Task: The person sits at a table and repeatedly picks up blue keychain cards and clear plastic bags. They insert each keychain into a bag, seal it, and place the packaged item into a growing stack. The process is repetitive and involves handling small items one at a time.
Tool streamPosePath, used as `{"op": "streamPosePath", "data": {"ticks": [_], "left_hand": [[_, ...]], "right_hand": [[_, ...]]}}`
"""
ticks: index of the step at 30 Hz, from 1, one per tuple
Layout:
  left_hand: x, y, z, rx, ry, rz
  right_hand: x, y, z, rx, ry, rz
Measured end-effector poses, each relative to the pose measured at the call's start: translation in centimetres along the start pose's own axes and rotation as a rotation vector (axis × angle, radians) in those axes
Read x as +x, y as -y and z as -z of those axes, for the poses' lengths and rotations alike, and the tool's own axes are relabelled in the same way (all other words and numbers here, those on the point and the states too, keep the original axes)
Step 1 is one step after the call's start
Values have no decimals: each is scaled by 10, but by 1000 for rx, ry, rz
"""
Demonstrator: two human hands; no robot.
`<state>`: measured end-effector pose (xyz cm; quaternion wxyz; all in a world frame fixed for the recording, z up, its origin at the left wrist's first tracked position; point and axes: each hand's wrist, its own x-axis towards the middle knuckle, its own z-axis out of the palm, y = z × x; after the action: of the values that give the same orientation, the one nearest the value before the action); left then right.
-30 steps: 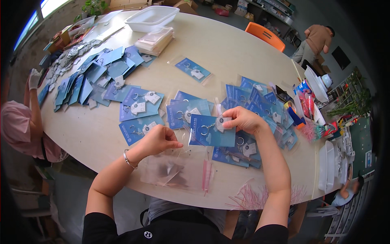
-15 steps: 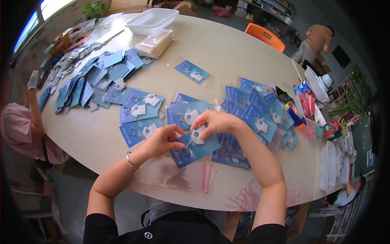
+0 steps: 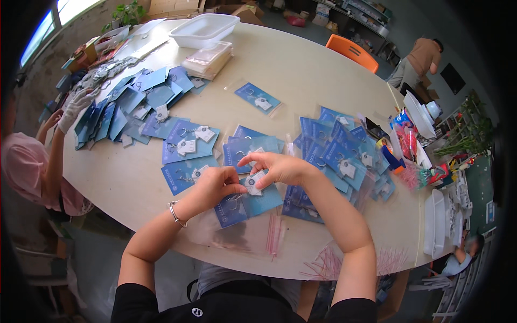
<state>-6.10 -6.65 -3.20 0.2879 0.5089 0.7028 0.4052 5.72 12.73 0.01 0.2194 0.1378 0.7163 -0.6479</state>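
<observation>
A white shirt-shaped keychain [image 3: 253,183] lies over a blue card [image 3: 247,209] just in front of me, its chain and ring partly hidden by my fingers. My left hand [image 3: 214,187] pinches the keychain at its left side, thumb against the fingertips. From the right, my right hand [image 3: 280,168] grips the pendant's upper edge between thumb and fingers. Beneath the card, clear plastic bags [image 3: 237,237] with a pink zip strip lie near the table edge. Other blue cards with keychains [image 3: 188,141] lie just beyond my left hand.
Bagged cards [image 3: 344,156] pile up at the right; one bagged card [image 3: 258,98] lies alone farther off. A heap of blue cards [image 3: 129,99], stacked clear bags [image 3: 209,60] and a white tub [image 3: 203,31] occupy the far left. A co-worker's gloved hand [image 3: 74,107] reaches there.
My hands have drawn closer together, and the card and keychain have shifted slightly left. At the left, the co-worker's gloved hand has moved to the heap.
</observation>
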Motion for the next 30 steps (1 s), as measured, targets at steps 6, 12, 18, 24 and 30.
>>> {"op": "streamPosePath", "data": {"ticks": [6,12,18,24,30], "left_hand": [[2,2,-11,-66,-109,-119],[4,5,-4,-19,-205,-168],[0,-4,-29,90,-272,-547],[-23,-35,-27,346,-659,-901],[-20,4,-41,637,-39,-479]], "right_hand": [[17,-12,-24,150,-7,77],[-6,-28,-16,177,-123,-28],[-4,-34,-67,367,-56,30],[-17,-33,-25,244,-337,53],[-50,-10,73,-283,-746,-219]]}}
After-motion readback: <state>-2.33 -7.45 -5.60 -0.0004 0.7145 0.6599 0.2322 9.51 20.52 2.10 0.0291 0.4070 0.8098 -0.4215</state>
